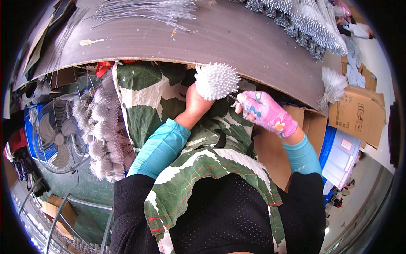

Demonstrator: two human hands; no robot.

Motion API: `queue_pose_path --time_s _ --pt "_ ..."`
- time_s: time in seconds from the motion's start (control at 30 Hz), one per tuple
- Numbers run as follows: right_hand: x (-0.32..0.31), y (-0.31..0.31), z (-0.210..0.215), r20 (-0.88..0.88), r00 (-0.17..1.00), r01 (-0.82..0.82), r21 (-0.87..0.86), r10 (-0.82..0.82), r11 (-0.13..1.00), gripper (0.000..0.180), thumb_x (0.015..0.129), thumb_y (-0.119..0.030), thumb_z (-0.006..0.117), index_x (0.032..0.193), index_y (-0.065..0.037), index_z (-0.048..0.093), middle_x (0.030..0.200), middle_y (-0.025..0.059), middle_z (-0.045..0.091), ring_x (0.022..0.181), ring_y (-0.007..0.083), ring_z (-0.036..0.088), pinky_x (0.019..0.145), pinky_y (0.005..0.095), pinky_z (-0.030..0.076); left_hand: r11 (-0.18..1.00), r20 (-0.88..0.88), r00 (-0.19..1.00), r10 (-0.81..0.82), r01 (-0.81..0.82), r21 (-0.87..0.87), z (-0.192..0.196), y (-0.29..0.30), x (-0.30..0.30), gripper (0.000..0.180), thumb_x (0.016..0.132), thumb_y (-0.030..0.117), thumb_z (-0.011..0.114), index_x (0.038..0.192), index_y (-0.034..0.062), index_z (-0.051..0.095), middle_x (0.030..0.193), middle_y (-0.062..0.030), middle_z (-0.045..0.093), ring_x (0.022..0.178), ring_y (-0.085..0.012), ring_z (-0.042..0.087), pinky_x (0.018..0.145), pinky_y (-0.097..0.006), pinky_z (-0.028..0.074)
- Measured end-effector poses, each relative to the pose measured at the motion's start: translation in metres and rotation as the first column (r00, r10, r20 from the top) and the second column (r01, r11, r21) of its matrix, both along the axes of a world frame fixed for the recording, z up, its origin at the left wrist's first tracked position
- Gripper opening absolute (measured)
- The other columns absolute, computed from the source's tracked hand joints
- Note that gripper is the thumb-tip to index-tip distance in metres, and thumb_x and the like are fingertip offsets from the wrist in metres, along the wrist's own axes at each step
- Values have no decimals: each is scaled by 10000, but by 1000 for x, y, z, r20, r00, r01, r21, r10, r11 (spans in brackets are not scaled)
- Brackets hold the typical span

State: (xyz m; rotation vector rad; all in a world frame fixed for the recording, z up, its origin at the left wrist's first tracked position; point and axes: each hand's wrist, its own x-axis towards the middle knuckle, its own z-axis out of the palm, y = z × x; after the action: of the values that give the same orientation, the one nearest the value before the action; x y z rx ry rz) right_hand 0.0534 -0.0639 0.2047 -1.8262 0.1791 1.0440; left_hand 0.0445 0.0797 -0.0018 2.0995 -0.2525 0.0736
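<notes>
My left hand [198,103], bare below a turquoise sleeve, is closed around a bundle of thin wire brushes [218,80]. Their white bristly ends face up in a round, packed cluster at the table's front edge. Just right of the bundle is my right hand [268,112], in a pink flowered fingerless glove. Its thumb and fingers are pinched together on a thin dark wire-like piece [232,97] beside the cluster; where that piece ends is hidden behind the bundle.
Ahead curves a brown table [203,40], with loose wire brushes [144,10] at the far left and piled bundles [302,23] at the far right. More brush bundles [103,127] and a fan [59,135] stand left. Cardboard boxes [357,112] and a blue crate [328,142] are right.
</notes>
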Motion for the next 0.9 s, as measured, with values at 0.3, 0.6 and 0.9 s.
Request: queue_pose_path --time_s 0.3,0.6,0.9 --pt "-25 0 -12 -89 966 252 124 -242 960 389 953 -342 485 751 -26 591 623 -39 479 524 23 392 471 171 298 937 -104 974 203 -224 -267 18 0 -6 314 772 129 667 1064 28 612 1016 -98 662 923 -209 637 794 -303 495" --pt "-21 -2 -23 -60 981 190 97 -185 977 361 943 -330 505 758 -33 597 591 -48 460 511 25 390 461 182 292 818 -254 952 170 -280 -502 16 -1 -6 310 816 81 618 1112 0 572 1057 -99 646 948 -177 624 822 -288 486" --pt "-14 -3 -14 -2 985 174 35 -174 984 365 949 -333 492 767 -42 616 587 -54 497 469 -3 387 427 155 287 788 -264 948 176 -297 -540 8 -2 -6 264 824 65 603 1085 28 587 1017 -74 647 916 -177 624 801 -292 491"
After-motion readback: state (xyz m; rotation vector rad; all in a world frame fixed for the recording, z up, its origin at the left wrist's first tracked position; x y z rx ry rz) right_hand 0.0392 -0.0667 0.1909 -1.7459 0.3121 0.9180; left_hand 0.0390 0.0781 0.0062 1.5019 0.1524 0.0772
